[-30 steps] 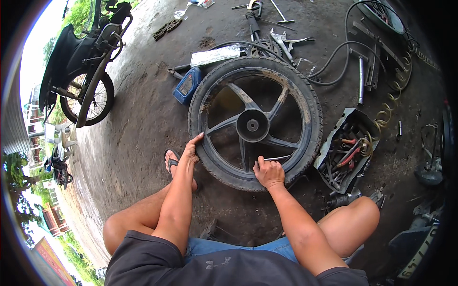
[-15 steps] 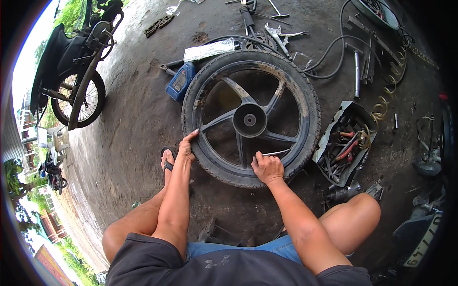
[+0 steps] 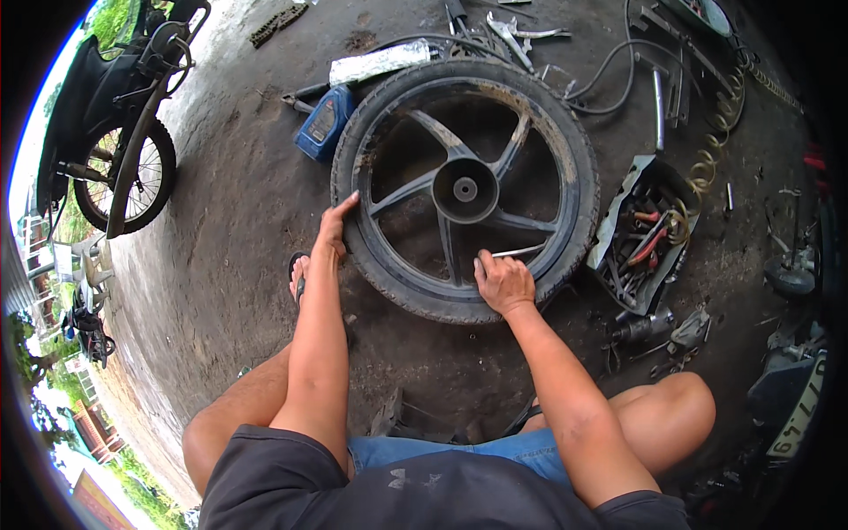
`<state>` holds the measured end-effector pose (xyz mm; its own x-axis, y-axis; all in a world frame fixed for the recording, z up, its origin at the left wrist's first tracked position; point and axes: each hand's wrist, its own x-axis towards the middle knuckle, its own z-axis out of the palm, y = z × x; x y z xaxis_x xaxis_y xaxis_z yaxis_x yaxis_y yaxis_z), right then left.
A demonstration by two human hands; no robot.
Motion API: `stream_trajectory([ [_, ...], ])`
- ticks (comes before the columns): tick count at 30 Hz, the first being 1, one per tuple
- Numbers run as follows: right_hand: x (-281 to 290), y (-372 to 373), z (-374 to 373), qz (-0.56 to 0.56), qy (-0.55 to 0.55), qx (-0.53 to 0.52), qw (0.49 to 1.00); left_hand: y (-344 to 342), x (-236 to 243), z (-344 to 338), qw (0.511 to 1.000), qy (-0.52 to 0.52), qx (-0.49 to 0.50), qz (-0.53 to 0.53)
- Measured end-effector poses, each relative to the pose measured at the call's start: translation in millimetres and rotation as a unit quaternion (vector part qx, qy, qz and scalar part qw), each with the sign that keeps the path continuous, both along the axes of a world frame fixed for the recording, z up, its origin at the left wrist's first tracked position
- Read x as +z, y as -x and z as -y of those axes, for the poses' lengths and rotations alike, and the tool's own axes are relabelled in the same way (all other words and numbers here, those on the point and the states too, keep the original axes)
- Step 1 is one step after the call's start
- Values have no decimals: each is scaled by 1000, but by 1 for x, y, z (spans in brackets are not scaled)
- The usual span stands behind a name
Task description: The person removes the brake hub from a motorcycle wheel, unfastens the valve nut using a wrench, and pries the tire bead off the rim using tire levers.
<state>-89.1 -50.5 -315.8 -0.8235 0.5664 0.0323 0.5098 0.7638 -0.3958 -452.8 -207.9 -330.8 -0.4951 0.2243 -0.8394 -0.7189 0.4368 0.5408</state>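
Observation:
A motorcycle wheel (image 3: 412, 191) with a black, five-spoked rim lies flat on the ground in front of me, its tire (image 3: 346, 168) around it. My left hand (image 3: 333, 231) grips the tire's left edge, one digit over the sidewall and the others hidden beneath or behind. At the near right of the rim, my right hand (image 3: 505, 281) is closed in a fist around a slim metal tire lever (image 3: 519, 251). The lever's bare shaft points right along the inner rim; its other end is hidden in my fist.
A blue bottle (image 3: 325, 124) and a silvery wrapped packet (image 3: 380, 62) lie beyond the wheel's left. To the right sits a cut-open container (image 3: 628, 274) of hand tools, near a coiled air hose (image 3: 707, 168). A parked motorcycle (image 3: 119, 132) stands far left.
My view has shifted, so the wheel and surroundings sit higher in the picture. Both hands keep their holds, the left on the tire and the right on the lever.

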Motion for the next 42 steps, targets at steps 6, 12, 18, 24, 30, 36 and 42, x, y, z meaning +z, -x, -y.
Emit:
stream_trajectory([
  [6,8,-1,-1,-32,31,-10,999,-4,10,-3,996,-68,-9,54],
  [12,8,-9,-3,-98,75,-38,992,-11,9,-9,993,-110,-14,52],
  [18,22,-19,15,-249,152,-184,939,-5,11,-3,989,-124,-35,67],
  [24,87,-28,-5,-259,205,-229,916,-18,69,10,984,-165,-61,-15],
  [30,150,-20,-51,-341,113,-321,876,-15,221,-50,929,-214,-91,-288],
  [36,204,-29,-88,-474,111,-357,797,-142,429,-101,696,-31,-308,-648],
  [42,207,-27,-90,-536,425,-561,466,-201,355,-78,357,-147,-398,-832],
])
